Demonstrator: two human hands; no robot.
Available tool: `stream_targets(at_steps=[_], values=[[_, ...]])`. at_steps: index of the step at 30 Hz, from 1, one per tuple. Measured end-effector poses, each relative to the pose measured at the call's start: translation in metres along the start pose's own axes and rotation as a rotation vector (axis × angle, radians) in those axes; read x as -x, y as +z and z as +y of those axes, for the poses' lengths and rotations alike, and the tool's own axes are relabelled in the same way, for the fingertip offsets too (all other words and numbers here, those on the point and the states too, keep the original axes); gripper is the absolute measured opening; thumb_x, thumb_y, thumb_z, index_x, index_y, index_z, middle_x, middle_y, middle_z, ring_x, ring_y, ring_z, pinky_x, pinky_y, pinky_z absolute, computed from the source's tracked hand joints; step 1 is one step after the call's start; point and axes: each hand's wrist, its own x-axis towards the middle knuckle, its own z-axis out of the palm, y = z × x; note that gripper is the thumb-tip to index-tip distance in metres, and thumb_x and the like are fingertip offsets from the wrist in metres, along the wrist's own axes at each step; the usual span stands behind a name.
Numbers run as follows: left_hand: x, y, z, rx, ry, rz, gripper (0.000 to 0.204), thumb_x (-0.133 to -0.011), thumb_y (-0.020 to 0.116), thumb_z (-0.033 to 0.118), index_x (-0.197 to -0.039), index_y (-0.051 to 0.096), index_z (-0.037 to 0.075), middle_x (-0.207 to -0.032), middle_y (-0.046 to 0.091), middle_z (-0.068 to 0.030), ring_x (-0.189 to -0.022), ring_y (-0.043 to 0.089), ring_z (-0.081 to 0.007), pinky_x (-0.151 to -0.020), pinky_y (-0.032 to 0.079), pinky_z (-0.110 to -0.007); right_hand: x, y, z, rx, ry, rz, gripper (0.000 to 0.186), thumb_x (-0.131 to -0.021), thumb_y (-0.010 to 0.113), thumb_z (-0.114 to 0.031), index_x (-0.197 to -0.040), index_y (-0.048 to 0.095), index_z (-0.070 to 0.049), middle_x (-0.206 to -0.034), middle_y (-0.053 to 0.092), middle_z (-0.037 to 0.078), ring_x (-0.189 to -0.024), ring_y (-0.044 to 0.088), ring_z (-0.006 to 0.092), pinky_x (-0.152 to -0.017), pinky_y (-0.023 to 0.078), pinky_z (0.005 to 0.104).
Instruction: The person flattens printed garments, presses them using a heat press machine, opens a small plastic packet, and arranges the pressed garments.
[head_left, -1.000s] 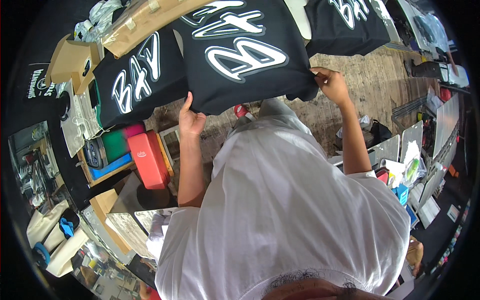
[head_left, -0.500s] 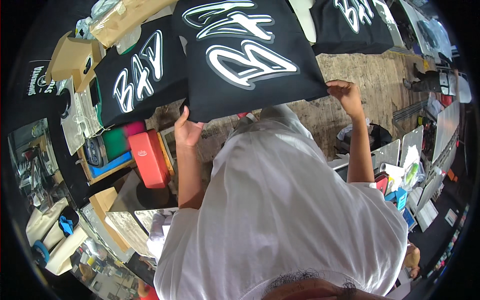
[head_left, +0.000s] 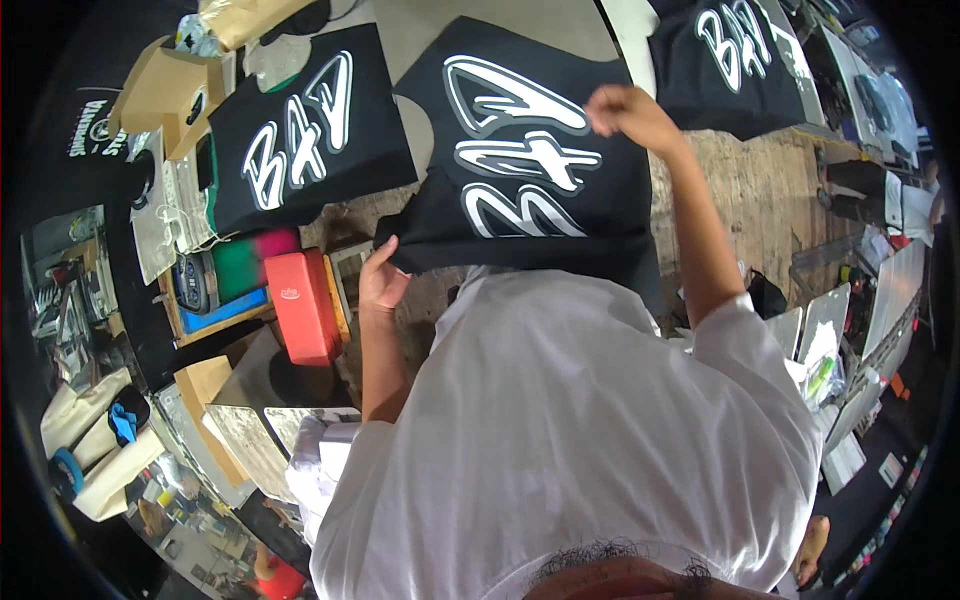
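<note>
A black garment panel [head_left: 560, 180] with large white lettering edged in grey lies in front of me, its far part on a pale board [head_left: 570, 28]. Its near edge sags toward my waist, with a loose fold at the left. My left hand [head_left: 382, 280] pinches that near left corner, thumb on top. Above the panel's right edge, beside the lettering, is my right hand [head_left: 635, 118], its fingers curled in; no cloth shows in them. Similar printed black panels lie to the left [head_left: 310, 130] and to the right [head_left: 725, 65].
Left of me stand a red box [head_left: 303, 305], an open cardboard box [head_left: 165, 100] and a wooden tray [head_left: 215, 335] with a dark device. Wooden flooring [head_left: 775, 190] shows on the right, where another person [head_left: 905, 200] stands farther off. Pale boards [head_left: 895, 290] line the right side.
My right hand has let go of the near right corner and moved up and inward over the panel. The panel's near edge has dropped. My left hand keeps its corner, slightly lower.
</note>
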Motion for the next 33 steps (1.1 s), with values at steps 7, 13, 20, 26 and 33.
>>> stream_targets(at_steps=[7,13,20,26,33], values=[[-0.002,0.002,-0.009,-0.473,0.194,0.282,0.037,-0.080,0.072,0.003,-0.114,0.060,-0.003,-0.107,0.067,-0.0093,-0.097,0.063,-0.0202,-0.087,0.046,-0.034,-0.179,0.038,0.005,0.807,0.050,0.688,0.029,-0.078,0.072,-0.031,-0.093,0.071,-0.006,-0.103,0.069,0.011,-0.102,0.063,0.0302,-0.091,0.050,0.0391],[0.009,-0.052,-0.034,-0.514,0.350,0.502,0.042,-0.077,0.078,0.008,-0.111,0.060,-0.009,-0.106,0.067,-0.0098,-0.090,0.063,-0.0196,-0.081,0.048,-0.031,-0.213,0.051,0.008,1.065,0.158,0.476,0.031,-0.083,0.064,-0.031,-0.102,0.070,-0.007,-0.107,0.067,0.013,-0.106,0.061,0.0321,-0.095,0.048,0.0419],[0.031,-0.076,-0.044,-0.952,0.159,0.486,0.058,-0.065,0.089,0.022,-0.108,0.064,-0.008,-0.099,0.069,-0.0100,-0.085,0.063,-0.0176,-0.082,0.049,-0.031,-0.143,0.034,0.000,-0.005,0.011,0.183,0.028,-0.084,0.074,-0.027,-0.091,0.066,-0.001,-0.080,0.064,0.002,-0.073,0.054,0.0086,-0.070,0.045,0.0240],[0.022,-0.122,-0.030,-1.083,0.121,0.400,0.047,-0.065,0.087,0.018,-0.100,0.067,-0.006,-0.095,0.070,-0.0098,-0.084,0.064,-0.0158,-0.079,0.050,-0.032,-0.059,0.043,-0.031,-0.069,0.239,-0.339,0.029,-0.076,0.078,-0.019,-0.093,0.062,-0.002,-0.082,0.059,-0.002,-0.072,0.051,0.0072,-0.066,0.040,0.0232],[-0.003,-0.170,0.098,-0.937,0.084,0.212,0.024,-0.076,0.076,0.006,-0.098,0.069,-0.001,-0.092,0.068,-0.0008,-0.084,0.060,-0.0096,-0.078,0.046,-0.025,-0.017,0.091,-0.093,-0.528,0.253,-0.186,0.029,-0.073,0.072,0.005,-0.096,0.058,-0.004,-0.089,0.055,-0.005,-0.086,0.053,0.0085,-0.078,0.042,0.0224]])
